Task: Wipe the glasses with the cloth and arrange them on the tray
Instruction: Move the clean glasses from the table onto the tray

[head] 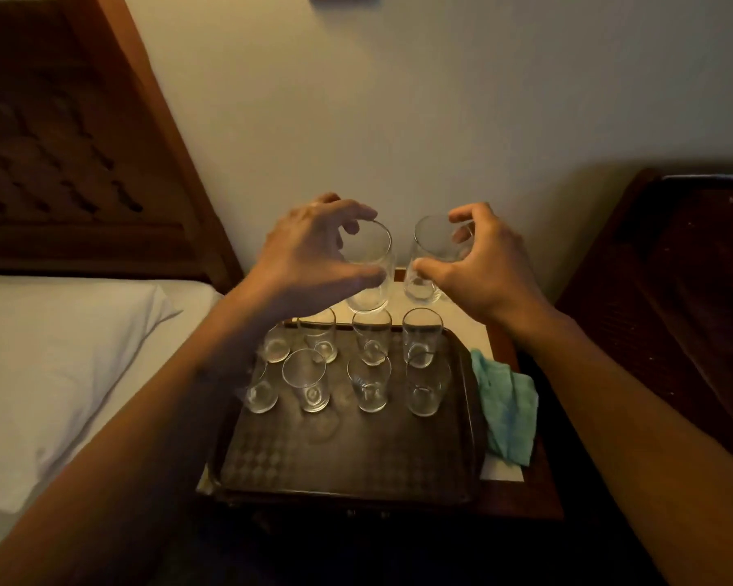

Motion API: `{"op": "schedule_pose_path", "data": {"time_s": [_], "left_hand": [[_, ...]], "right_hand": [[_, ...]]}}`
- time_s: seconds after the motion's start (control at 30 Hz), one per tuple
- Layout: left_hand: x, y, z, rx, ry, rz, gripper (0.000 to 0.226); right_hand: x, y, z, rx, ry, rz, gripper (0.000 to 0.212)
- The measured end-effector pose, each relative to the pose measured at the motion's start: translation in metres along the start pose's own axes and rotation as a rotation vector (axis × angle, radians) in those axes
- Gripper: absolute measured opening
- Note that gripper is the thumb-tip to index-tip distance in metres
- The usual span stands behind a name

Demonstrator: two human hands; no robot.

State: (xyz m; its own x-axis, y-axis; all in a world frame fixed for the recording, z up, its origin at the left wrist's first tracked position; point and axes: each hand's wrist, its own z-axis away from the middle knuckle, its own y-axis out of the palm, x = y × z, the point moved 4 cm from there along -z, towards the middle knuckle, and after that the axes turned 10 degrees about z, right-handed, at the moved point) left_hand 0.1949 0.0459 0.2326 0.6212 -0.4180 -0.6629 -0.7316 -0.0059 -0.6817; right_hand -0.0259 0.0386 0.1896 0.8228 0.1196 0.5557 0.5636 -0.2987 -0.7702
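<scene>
My left hand (pixel 310 251) grips a clear glass (pixel 369 285) by its upper wall, held above the back edge of the tray. My right hand (pixel 479 264) grips a second clear glass (pixel 426 264) beside it, tilted slightly. Both glasses are upright with mouths facing me. Below them, a dark patterned tray (pixel 356 463) holds several clear glasses (pixel 371 389) standing in two rows at its far half. A teal cloth (pixel 506 412) lies crumpled to the right of the tray, untouched.
The tray sits on a small bedside table (pixel 521 496) against a pale wall. A bed with a white pillow (pixel 60 353) and a wooden headboard (pixel 81 141) lies left. A dark wooden piece of furniture (pixel 673 289) stands right.
</scene>
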Motion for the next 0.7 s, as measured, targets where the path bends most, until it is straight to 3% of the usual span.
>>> {"op": "schedule_pose_path", "data": {"time_s": [0.33, 0.7], "left_hand": [[0.040, 0.041, 0.112, 0.159, -0.095, -0.086, 0.079], [0.079, 0.123, 0.144, 0.333, -0.253, -0.076, 0.076]], "right_hand": [[0.003, 0.047, 0.101, 0.267, -0.117, 0.004, 0.070], [-0.073, 0.097, 0.163, 0.411, 0.008, 0.083, 0.074]]}}
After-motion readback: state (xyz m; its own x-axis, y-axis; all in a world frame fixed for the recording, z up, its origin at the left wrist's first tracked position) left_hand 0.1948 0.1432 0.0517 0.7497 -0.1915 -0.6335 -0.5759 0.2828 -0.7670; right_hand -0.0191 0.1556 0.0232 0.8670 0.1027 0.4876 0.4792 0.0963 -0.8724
